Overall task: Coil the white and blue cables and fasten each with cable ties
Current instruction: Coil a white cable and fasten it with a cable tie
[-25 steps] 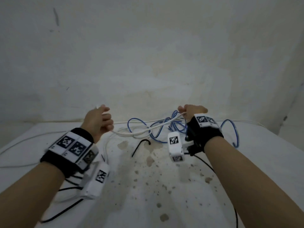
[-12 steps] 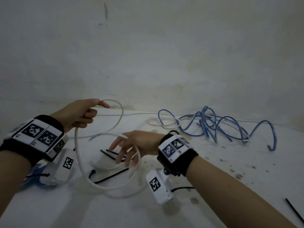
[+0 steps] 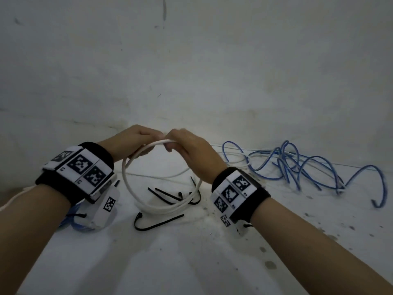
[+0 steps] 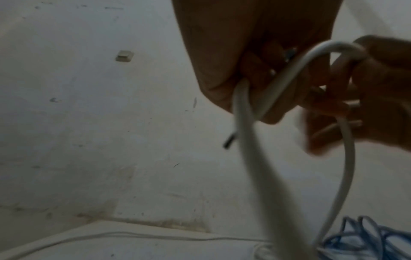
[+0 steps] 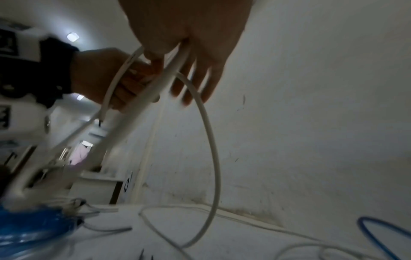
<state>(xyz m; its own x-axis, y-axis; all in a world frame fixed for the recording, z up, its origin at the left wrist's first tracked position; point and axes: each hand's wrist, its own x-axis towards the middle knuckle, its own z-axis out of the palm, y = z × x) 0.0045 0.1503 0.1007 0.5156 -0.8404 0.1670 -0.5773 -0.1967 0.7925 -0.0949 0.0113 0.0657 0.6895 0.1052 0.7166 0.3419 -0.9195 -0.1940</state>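
The white cable [image 3: 125, 179] hangs as a round coil of a few turns above the table. My left hand [image 3: 136, 138] grips the top of the coil, fingers curled round the strands [image 4: 242, 98]. My right hand [image 3: 182, 144] meets it there, with thumb and fingers closed over the same strands [image 5: 177, 66]. The rest of the white cable [image 3: 161, 177] trails across the table behind. The blue cable [image 3: 297, 167] lies in a loose tangle at the right by the wall, also low in both wrist views [image 4: 367, 241] [image 5: 373, 234]. Several black cable ties [image 3: 168, 195] lie under the coil.
The white, stained table [image 3: 191, 262] runs up to a bare wall [image 3: 212, 71]. One longer black tie [image 3: 157, 223] lies nearer me. Something blue [image 3: 70, 223] sits under my left wrist at the table's left edge. Furniture [image 5: 98, 186] stands beyond the table's left side.
My right hand has risen from the lower part of the loop to the top, beside my left hand. The open loop has closed into a round coil.
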